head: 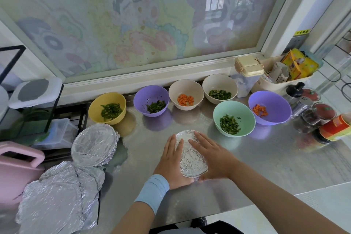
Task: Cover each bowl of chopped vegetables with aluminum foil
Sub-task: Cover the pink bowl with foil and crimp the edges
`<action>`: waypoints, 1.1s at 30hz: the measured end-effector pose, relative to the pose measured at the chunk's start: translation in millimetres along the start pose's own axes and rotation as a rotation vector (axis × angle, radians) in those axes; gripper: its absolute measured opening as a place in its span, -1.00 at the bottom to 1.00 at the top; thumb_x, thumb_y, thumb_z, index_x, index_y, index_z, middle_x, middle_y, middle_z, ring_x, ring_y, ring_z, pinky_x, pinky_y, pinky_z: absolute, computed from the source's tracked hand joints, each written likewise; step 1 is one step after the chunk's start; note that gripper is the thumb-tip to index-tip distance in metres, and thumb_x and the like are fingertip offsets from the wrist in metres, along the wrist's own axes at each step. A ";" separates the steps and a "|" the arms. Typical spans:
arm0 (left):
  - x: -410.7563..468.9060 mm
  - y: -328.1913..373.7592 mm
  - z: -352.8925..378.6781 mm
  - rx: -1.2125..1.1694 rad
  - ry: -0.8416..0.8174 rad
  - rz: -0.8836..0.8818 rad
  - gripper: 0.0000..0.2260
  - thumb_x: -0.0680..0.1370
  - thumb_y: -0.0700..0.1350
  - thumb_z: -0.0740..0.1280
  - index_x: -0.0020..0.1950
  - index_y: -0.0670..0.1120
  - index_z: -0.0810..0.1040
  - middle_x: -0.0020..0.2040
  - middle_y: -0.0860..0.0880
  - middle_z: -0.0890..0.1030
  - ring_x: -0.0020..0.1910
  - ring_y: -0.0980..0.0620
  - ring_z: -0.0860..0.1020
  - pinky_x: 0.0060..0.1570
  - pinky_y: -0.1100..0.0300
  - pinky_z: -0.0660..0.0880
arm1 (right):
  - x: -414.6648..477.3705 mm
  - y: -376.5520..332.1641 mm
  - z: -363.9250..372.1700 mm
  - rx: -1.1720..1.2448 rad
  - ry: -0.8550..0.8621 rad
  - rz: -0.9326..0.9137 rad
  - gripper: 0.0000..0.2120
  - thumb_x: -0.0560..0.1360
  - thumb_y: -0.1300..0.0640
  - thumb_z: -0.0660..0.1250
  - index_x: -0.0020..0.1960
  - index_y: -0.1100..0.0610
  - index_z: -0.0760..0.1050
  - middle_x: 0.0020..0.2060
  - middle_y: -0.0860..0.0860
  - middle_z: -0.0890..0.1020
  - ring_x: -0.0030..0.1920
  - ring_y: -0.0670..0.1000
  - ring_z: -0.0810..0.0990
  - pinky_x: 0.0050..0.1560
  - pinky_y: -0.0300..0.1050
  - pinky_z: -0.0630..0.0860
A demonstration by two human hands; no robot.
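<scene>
My left hand [171, 163] and right hand [212, 157] lie flat with straight fingers, pressing on the foil-covered bowl [190, 159] at the middle of the counter [247, 167] and gripping nothing. Too much pressure could tear its thin cover or sag it onto the food. An uneven push could slide it toward the uncovered green bowl [245, 114] nearby.

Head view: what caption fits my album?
Left hand and right hand press the silver foil-covered bowl; six colourful vegetable bowls sit uncovered behind.
</scene>
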State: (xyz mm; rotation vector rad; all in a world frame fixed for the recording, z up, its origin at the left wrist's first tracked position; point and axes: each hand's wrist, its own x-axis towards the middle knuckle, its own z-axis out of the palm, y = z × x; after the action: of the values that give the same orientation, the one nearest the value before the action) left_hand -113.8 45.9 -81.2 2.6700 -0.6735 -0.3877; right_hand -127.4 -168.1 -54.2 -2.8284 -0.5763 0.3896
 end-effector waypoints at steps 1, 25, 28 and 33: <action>0.3 0.1 -0.4 0.000 0.001 -0.003 0.19 0.21 0.45 0.36 0.58 0.01 -0.23 0.56 -0.01 -0.38 0.52 0.01 -0.40 0.55 0.02 -0.12 | 0.1 0.1 -1.5 0.006 0.003 -0.006 0.24 0.19 -0.43 0.46 0.60 -0.10 -0.21 0.55 -0.04 -0.33 0.53 -0.07 -0.38 0.45 -0.13 -0.31; 56.0 6.6 -40.4 -0.722 0.105 -0.407 -0.59 0.66 -0.01 0.11 0.53 0.03 0.30 0.49 0.07 0.37 0.45 0.08 0.34 0.41 0.19 0.20 | -2.5 2.5 -8.4 0.677 0.531 0.894 -0.38 0.47 0.37 0.23 0.51 0.17 0.23 0.43 0.14 0.32 0.40 0.18 0.35 0.40 -0.04 0.28; 54.8 3.1 -44.5 -0.684 0.114 -0.412 -0.63 0.65 -0.02 0.12 0.46 0.02 0.40 0.41 0.07 0.46 0.37 0.06 0.42 0.30 0.24 0.26 | 3.2 1.0 -10.4 0.656 0.564 0.877 -0.45 0.44 0.42 0.19 0.43 0.21 0.37 0.39 0.12 0.39 0.37 0.17 0.39 0.39 -0.02 0.29; 47.2 -7.8 -46.8 -0.642 0.114 -0.421 -0.69 0.65 -0.09 0.13 0.34 -0.02 0.52 0.29 0.06 0.55 0.26 0.07 0.47 0.21 0.28 0.30 | 12.3 -4.3 -4.8 0.409 0.562 0.730 -0.52 0.39 0.42 0.24 0.30 0.25 0.51 0.19 0.18 0.54 0.24 0.23 0.46 0.27 0.15 0.44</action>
State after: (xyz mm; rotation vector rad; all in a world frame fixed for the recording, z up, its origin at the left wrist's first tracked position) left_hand -54.5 41.6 -50.6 2.1657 0.0645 -0.4597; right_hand -116.6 -160.0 -51.1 -2.4658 0.5905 -0.1727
